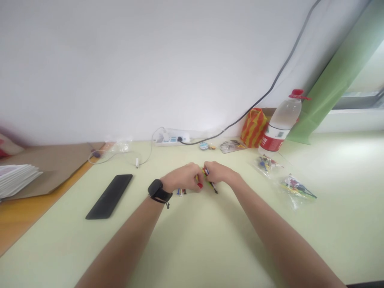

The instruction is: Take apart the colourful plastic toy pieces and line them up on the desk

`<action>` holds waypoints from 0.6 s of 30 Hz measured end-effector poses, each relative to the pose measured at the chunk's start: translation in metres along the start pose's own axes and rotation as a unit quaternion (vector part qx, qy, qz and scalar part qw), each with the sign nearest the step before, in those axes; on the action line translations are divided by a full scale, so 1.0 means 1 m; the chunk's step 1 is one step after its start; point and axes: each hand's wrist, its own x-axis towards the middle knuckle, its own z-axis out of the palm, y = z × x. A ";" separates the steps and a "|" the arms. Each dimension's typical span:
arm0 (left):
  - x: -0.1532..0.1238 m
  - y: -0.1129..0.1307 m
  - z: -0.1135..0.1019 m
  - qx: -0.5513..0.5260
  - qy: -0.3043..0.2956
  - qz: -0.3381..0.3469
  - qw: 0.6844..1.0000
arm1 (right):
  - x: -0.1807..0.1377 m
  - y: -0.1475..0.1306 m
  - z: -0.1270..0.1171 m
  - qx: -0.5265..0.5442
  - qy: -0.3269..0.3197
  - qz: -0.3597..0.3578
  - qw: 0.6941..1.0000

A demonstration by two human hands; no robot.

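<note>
Both my hands meet over the middle of the table. My left hand, with a black watch on its wrist, is closed with fingers curled. A small red piece shows at its fingertips, with a bit of yellow above. My right hand is closed in a pinch beside it. Small coloured pieces stick out between the hands, and a thin dark-tipped piece pokes out below the right one. Several blue, white and red pieces lie under my left hand. Their exact kind is too small to tell.
A black phone-like slab lies left. Clear bags of coloured pieces and a large water bottle are on the right. A power strip, cables and a striped bag line the wall. Cardboard is far left.
</note>
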 end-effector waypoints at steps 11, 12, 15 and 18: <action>0.000 -0.020 -0.001 0.063 0.099 0.030 0.993 | -0.001 -0.002 0.000 0.069 -0.024 -0.012 0.997; -0.002 -0.022 -0.004 0.059 0.096 0.024 0.993 | -0.001 -0.003 0.000 0.074 -0.025 -0.014 0.997; -0.010 -0.031 -0.016 0.049 0.116 -0.003 0.992 | 0.000 -0.003 0.001 0.086 -0.029 -0.016 0.996; -0.022 -0.047 -0.033 0.049 0.129 -0.051 0.989 | 0.003 -0.003 0.003 0.093 -0.033 -0.015 0.995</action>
